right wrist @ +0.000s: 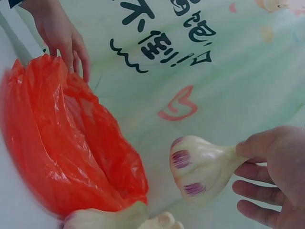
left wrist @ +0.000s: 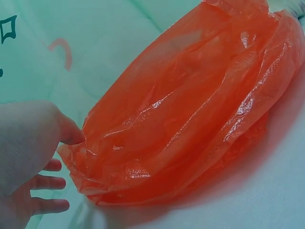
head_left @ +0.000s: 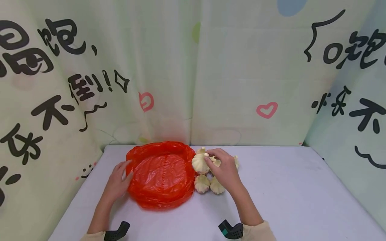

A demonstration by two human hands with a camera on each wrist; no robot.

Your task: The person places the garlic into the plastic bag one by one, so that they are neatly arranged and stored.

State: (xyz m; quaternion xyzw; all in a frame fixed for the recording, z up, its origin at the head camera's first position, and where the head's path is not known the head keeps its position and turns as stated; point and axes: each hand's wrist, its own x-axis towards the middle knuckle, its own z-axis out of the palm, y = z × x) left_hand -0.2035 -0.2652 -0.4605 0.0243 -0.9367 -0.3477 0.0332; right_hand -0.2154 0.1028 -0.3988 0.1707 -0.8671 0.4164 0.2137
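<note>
A red plastic bag (head_left: 163, 170) stands with its mouth spread wide and its rim rolled out. My left hand (head_left: 119, 180) is at the bag's left side, thumb and fingers spread apart and touching its edge; in the left wrist view the thumb (left wrist: 71, 132) meets the plastic. Between thumb and fingertips, my right hand (head_left: 224, 167) pinches a garlic bulb (right wrist: 202, 167) by its stem. That bulb, white with purple streaks, hangs beside the bag's right rim. Under and behind the right hand lie several more garlic bulbs, including one (head_left: 202, 184) close to the bag.
The white table (head_left: 286, 187) extends right of the garlic. A pale green curtain (head_left: 241, 67) with printed black writing and hearts rises behind the table's back edge and along both sides. Each wrist carries a black camera mount (head_left: 232, 231).
</note>
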